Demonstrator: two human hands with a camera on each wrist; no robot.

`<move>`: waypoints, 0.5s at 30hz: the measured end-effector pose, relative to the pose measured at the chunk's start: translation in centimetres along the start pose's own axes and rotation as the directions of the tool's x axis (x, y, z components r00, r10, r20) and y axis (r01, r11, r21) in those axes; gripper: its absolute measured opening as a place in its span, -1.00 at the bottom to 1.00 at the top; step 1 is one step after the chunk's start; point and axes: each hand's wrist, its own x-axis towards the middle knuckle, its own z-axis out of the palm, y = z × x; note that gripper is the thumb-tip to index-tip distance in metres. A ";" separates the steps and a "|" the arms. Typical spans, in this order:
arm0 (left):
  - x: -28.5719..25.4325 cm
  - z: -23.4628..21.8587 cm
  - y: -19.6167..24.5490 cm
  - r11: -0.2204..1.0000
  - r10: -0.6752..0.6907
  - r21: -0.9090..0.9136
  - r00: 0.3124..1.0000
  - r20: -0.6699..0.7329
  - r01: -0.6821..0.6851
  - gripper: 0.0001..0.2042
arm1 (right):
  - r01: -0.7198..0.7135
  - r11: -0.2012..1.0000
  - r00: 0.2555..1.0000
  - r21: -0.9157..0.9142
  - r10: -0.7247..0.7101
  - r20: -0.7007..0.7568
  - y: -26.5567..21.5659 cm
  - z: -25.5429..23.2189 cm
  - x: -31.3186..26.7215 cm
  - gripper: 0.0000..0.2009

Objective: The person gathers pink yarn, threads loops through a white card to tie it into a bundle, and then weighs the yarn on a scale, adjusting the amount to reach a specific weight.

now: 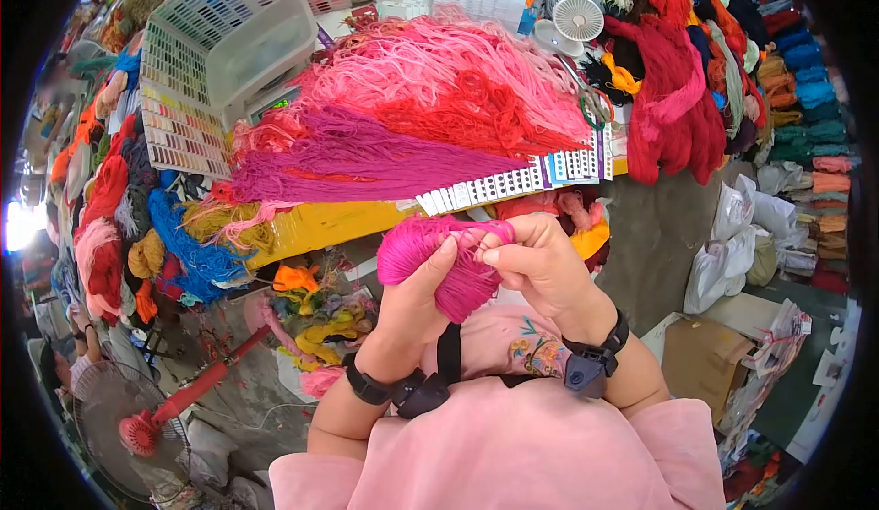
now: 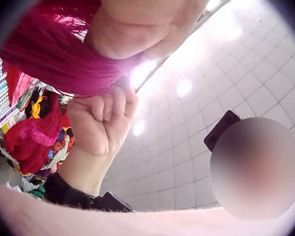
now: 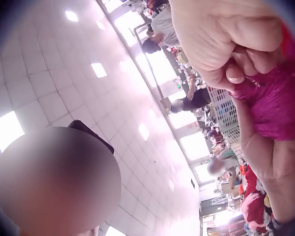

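Observation:
A bundled skein of magenta thread (image 1: 417, 252) is held up in front of the chest, over the near side of the table. The left hand (image 1: 412, 301) grips it from below, thumb pressed along its side. At the skein's upper right end, the right hand (image 1: 548, 267) pinches some strands between thumb and fingertips. In the left wrist view, the skein (image 2: 64, 69) hangs across the top, with the curled right hand (image 2: 102, 123) behind it. From the right wrist, the right hand's curled fingers meet the magenta thread (image 3: 280, 108), with the left hand (image 3: 260, 157) beneath.
Pink and red yarn (image 1: 430, 61) and a purple hank (image 1: 366, 157) cover the table. Colour sample cards (image 1: 513, 183) line its front edge; scissors (image 1: 595, 107) and a small white fan (image 1: 578, 19) lie right. A plastic tub (image 1: 261, 48) stands left, a red floor fan (image 1: 139, 432) lower left.

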 end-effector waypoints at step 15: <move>0.3 -0.5 0.0 0.997 -0.001 0.072 1.000 -0.003 0.001 -0.77 | 0.073 0.944 0.995 -0.321 -0.049 0.083 0.0 0.1 0.3 -0.89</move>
